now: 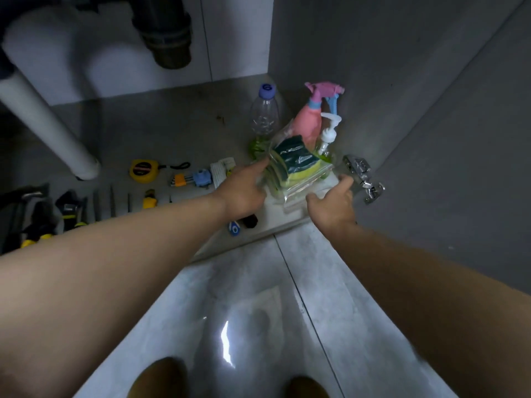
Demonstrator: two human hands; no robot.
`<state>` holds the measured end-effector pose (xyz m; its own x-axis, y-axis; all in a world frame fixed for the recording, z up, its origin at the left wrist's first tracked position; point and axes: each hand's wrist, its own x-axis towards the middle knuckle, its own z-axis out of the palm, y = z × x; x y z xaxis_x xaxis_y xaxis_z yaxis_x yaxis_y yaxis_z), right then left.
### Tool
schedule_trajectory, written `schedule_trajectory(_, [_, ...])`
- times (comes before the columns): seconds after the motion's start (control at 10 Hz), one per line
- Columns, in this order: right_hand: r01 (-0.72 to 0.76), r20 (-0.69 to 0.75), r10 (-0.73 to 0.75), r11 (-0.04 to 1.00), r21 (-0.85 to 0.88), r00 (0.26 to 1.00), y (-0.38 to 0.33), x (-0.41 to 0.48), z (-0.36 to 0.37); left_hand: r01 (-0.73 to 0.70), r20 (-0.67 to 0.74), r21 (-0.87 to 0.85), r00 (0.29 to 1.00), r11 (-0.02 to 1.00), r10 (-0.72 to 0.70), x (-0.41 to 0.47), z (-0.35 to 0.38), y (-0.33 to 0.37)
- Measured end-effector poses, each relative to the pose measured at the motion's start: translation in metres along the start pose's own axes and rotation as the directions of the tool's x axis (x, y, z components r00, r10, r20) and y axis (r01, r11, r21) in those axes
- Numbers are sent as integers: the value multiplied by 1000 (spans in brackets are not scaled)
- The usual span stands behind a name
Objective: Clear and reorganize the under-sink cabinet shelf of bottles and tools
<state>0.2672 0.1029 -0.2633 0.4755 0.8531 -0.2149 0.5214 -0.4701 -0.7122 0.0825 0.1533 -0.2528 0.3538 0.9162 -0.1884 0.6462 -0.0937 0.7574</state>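
A clear plastic pack of green-and-yellow sponges [293, 165] lies on a white stack [273, 209] at the right front of the cabinet shelf [172, 133]. My left hand [244, 189] touches the pack's left edge with a straight forefinger. My right hand [332, 202] is at the pack's right side, its fingers relaxed and its fingertips at the edge of the white stack. Behind the pack stand a clear bottle with a purple cap [265, 116], a pink spray bottle [310, 122] and a white pump bottle [327, 136].
Tools lie in a row along the shelf: a yellow tape measure [143, 170], a hex key set [186, 179], pliers and wrenches [43, 216] at the left. A white pipe [48, 122] slants down at the left. A metal hinge [363, 176] sticks out from the right wall.
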Motion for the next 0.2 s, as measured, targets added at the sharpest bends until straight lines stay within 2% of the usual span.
schedule_trajectory(0.1, [12,82,-5,996,-85,997,-11,-16,-13,26,97,183,994,983,-44,-21,-23,13])
schedule_trajectory(0.2, [36,262,-19,997,-63,965,-36,-46,-31,30,66,318,996,948,-53,-64,-57,43])
